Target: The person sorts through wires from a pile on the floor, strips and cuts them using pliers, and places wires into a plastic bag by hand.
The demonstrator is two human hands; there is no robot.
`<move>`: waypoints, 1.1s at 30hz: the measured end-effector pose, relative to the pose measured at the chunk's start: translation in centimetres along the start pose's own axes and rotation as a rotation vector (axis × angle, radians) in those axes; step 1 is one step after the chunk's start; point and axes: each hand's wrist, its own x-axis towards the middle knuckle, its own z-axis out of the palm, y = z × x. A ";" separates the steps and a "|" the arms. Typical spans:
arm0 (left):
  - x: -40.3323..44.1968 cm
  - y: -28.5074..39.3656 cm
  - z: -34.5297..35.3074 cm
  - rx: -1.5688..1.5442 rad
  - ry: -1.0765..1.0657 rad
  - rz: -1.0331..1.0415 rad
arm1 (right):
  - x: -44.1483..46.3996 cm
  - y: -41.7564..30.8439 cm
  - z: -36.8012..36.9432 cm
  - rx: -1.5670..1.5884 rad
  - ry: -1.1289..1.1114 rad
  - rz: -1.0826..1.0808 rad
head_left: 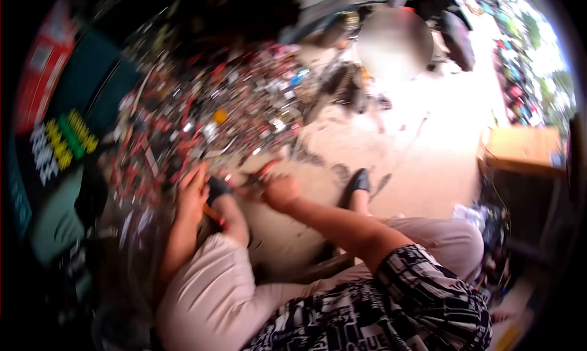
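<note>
My right hand [281, 191] is closed round red-handled pliers [269, 166], whose curved handle shows above the fist; motion blur smears the rest of the tool. My left hand [192, 189] is at the near edge of a large heap of mixed scrap [214, 115], with its fingers drawn together. Whatever lies between those fingers is too blurred to name. Just below it, an orange-red strip [215, 217] crosses in front of my leg; I cannot tell whether the left hand holds it.
Dark shoes [359, 181] are on the pale floor [416, 167]. Another person [455, 39] is at the far side, near more scrap. A wooden table [526, 148] stands at the right, with bags beneath it. Printed sacks [61, 140] line the left side.
</note>
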 end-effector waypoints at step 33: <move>-1.0 4.5 7.1 -0.110 -0.374 0.075 | -2.7 5.5 -8.0 2.299 -0.276 -0.157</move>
